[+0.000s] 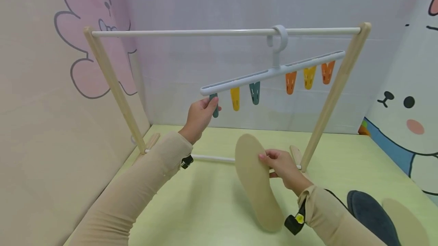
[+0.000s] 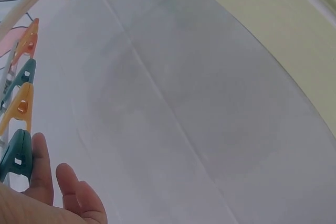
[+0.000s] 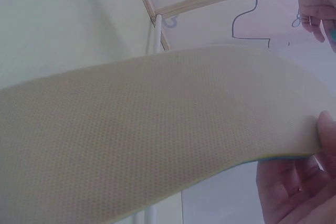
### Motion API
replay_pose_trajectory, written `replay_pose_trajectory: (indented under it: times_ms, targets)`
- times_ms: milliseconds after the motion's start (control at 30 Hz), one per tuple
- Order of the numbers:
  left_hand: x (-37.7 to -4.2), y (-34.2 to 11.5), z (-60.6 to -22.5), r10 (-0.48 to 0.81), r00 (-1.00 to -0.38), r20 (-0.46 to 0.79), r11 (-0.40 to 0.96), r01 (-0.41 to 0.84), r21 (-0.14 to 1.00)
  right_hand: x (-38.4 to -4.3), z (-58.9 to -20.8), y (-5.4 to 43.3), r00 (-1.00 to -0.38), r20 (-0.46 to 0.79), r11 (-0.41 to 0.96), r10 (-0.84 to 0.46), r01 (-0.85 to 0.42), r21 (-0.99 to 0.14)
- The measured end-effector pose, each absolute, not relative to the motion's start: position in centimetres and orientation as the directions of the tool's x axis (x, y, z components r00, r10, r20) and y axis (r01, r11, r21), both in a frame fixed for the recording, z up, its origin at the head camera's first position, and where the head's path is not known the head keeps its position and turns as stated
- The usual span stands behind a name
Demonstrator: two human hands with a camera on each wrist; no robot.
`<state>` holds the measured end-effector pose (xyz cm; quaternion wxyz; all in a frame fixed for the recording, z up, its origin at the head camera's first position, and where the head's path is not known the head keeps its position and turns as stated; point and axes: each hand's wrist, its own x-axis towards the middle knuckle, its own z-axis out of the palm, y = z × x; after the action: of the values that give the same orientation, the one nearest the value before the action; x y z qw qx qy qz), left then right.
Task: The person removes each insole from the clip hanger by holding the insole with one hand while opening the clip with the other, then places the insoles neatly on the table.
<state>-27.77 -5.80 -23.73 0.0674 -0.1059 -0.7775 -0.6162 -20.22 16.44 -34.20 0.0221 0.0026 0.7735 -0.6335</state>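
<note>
My left hand (image 1: pixel 201 118) pinches a teal clip (image 2: pixel 20 153) at the lower, left end of a white clip hanger (image 1: pixel 239 81). The hanger tilts, its right end higher, and hooks over a white rod (image 1: pixel 178 33). Between the thumb and fingers of my right hand (image 1: pixel 284 168) is the edge of a beige insole (image 1: pixel 254 181), held upright below the hanger. In the right wrist view the insole (image 3: pixel 157 129) shows a textured face and a thin blue and yellow edge. Beside the left hand hang a yellow clip (image 1: pixel 235 99) and another teal clip (image 1: pixel 254 93).
Wooden posts (image 1: pixel 114 90) carry the rod above a pale yellow-green table (image 1: pixel 205 200). On the hanger's right half are orange (image 1: pixel 291 83) and yellow clips (image 1: pixel 309 77). A dark insole (image 1: pixel 371 215) and another beige insole (image 1: pixel 403 219) lie at the lower right.
</note>
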Motion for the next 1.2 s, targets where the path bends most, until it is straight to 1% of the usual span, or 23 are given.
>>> replay_pose_trajectory:
  times_ms: [167,400,533,833,1067,1200]
  targets:
    - [-27.8,-5.9,-23.8,0.082,-0.97,0.229,0.22,0.242,0.945,-20.2,-34.0,17.1,-0.999,-0.041,0.212,-0.032,0.033,-0.977]
    - [-28.0,-6.0,-24.0,0.093,-0.972,0.215,0.22,0.23,0.948,-20.0,-33.9,18.1,-0.986,-0.08,0.266,-0.149,0.038,-0.963]
    - [-28.1,-6.1,-24.1,0.096,-0.972,0.213,0.226,0.23,0.947,-19.9,-33.9,18.6,-0.976,-0.109,0.286,-0.19,0.051,-0.957]
    - [-28.1,-6.1,-24.4,0.104,-0.972,0.209,0.24,0.228,0.944,-19.8,-34.0,20.1,-0.977,-0.128,0.271,-0.173,0.078,-0.959]
    - [-28.1,-6.2,-24.3,0.106,-0.971,0.216,0.246,0.236,0.94,-19.4,-34.2,21.5,-0.981,-0.111,0.305,-0.159,0.058,-0.95]
    - [-28.0,-6.3,-24.3,0.105,-0.972,0.211,0.253,0.231,0.939,-19.1,-34.1,22.4,-0.986,-0.104,0.336,-0.128,0.055,-0.94]
